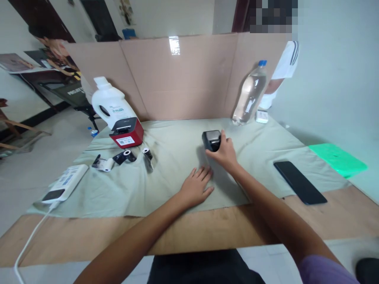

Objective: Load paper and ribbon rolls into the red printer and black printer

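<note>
Right hand on small black printer, centre of frame.
Right hand [225, 153] fingers closed around the black printer [212, 140] on the cloth [166, 185]; left hand [196, 187] flat, fingers spread, just below it. Advisable: steady the cloth, grip both sides squarely.

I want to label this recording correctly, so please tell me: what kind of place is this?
Probably an improvised indoor work station, not a factory: a table under a cloth, screened by a cardboard wall. The right hand grips a small black printer; a red printer stands nearby.
</note>
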Demonstrator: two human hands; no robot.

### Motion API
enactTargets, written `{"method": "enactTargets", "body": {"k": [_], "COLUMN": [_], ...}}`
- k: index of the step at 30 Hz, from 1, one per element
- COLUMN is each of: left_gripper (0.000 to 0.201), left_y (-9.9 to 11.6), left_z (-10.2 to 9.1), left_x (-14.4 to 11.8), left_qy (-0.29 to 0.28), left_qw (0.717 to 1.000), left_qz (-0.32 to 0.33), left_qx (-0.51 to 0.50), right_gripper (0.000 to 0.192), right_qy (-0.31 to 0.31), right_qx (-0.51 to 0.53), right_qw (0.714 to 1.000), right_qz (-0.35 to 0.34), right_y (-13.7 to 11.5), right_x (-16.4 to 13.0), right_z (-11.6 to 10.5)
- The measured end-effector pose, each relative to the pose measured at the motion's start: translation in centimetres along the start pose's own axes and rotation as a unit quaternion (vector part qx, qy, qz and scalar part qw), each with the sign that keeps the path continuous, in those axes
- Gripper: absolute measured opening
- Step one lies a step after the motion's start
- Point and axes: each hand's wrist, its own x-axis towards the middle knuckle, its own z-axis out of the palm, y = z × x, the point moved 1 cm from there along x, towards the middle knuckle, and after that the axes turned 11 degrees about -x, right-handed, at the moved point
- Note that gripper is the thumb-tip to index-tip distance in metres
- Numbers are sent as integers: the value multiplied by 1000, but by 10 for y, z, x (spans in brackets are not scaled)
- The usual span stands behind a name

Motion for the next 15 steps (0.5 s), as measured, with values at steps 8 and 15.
{"method": "enactTargets", "body": {"k": [8, 15], "left_gripper": [21, 20], "left_y": [5, -24], "left_z": [-12, -49], "left_x": [-10, -7], "left_qy": [-36, 223], "left_qw": [963, 955], "left_qz": [258, 54], "left_qx": [-62, -189], "right_gripper": [120, 115], "right_qy": [-47, -91], "right_qx": [-3, 48], "right_qw": [998, 993], "right_qz": [-41, -49], "right_y": [-57, -32], "right_x": [-68, -53], "right_z": [27, 25]}}
